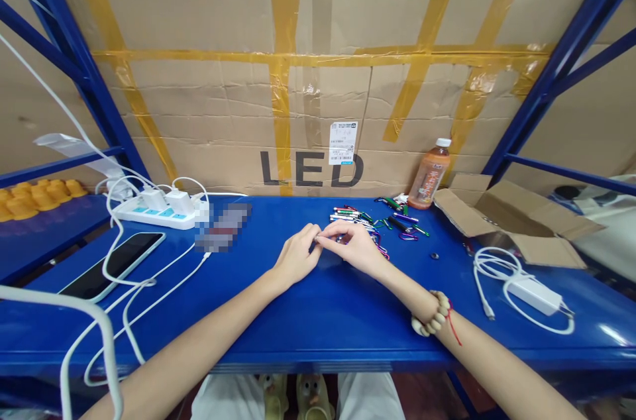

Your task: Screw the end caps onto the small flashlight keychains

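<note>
Hands [325, 249] masking tiny, indistinct item [318, 239]

I have one view only, from the camera worn on the person's head. It looks forward and down over the glossy blue metal shelf surface [318, 320], near enough that both forearms enter from the bottom corners. It faces squarely the taped brown cardboard panel printed LED [308, 115] standing at the back. The wide lens bends the blue steel rack uprights [74, 55] outward at both sides. At the bottom edge I see straight down to the person's lap.
</note>
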A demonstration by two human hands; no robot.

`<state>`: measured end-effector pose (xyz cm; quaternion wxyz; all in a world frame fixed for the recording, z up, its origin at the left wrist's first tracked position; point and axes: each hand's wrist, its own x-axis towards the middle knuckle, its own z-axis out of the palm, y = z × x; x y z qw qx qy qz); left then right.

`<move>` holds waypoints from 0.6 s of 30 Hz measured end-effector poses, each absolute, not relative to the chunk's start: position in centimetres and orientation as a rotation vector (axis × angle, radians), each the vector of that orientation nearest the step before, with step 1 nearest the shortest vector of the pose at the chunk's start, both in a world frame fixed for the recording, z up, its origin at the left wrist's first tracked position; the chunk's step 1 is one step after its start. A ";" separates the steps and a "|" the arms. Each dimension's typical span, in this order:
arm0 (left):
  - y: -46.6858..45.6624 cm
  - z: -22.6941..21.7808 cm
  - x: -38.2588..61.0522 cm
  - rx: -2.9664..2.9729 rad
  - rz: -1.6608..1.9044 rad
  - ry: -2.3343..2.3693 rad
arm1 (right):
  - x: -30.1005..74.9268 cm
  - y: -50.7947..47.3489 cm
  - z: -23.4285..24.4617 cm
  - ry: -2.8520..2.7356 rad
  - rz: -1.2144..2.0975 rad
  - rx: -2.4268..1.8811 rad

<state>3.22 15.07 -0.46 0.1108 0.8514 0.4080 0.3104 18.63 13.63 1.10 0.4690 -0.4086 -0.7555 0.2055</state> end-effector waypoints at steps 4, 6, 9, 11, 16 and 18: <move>15.0 -0.3 3.3 2.482 0.921 1.181 | 19.0 13.9 1.0 -1.843 0.461 -1.000; 15.0 -0.4 3.3 2.494 0.909 1.161 | 19.0 13.8 1.0 -1.878 0.364 -0.962; 15.0 -0.4 3.2 2.481 0.885 1.164 | 18.9 13.5 1.1 -1.938 0.224 -0.890; 15.0 -0.5 3.2 2.456 0.870 1.180 | 18.8 13.3 1.1 -1.961 0.200 -0.867; 15.0 -0.4 3.2 2.424 0.871 1.178 | 18.8 13.4 1.0 -1.979 0.243 -0.843; 15.0 -0.4 3.2 2.398 0.879 1.169 | 18.8 13.5 1.0 -1.999 0.265 -0.828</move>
